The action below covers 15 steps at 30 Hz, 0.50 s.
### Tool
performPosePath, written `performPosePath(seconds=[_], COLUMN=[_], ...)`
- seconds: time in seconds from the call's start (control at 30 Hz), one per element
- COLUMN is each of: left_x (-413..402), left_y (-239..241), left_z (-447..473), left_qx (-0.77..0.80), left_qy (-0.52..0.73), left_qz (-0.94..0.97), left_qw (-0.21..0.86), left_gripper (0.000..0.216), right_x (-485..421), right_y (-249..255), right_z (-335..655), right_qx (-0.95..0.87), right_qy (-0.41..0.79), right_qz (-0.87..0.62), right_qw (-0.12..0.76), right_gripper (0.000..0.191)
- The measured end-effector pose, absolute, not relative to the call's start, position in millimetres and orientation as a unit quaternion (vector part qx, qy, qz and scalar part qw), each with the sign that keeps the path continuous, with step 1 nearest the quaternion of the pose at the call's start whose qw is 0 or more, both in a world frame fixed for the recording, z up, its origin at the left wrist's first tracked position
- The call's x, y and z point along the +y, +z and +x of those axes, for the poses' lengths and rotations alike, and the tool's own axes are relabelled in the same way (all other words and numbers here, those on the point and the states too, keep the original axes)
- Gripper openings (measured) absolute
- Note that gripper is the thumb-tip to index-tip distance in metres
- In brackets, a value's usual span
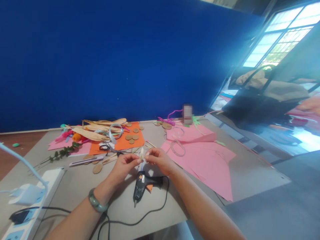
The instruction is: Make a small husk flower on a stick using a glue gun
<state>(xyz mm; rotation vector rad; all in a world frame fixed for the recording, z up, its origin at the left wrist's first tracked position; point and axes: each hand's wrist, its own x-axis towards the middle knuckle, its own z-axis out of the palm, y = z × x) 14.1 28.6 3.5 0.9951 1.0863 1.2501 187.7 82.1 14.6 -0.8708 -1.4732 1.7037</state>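
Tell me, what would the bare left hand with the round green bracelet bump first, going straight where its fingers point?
Probably the bare right hand, facing the left hand, with the small, thin, pale piece at their fingertips; exact depth is unclear.

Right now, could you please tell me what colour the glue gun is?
The glue gun is mostly black, as the head view shows.

And here's the small pale strip (141, 153), cream-coloured and slim, narrowing to a tip, standing nearly upright and pinched low down, right up there just beyond the glue gun (139, 185), at the end opposite its nozzle (135, 203); finer detail blurs.
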Motion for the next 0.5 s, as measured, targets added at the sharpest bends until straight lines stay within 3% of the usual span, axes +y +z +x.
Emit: performPosePath(seconds=[0.5], left_x=[24.5], left_y=[10.7], left_z=[20.0], left_qx=[0.472], left_qy=[0.572], left_qz=[0.375], left_qw=[0.557], left_gripper=[0.022], right_x=[75.8], right_y=[14.4], right_z=[180.0], right_qx=[-0.599], right_qy=[0.631], right_qz=[-0.343], right_qw=[0.355], right_gripper=[0.026])
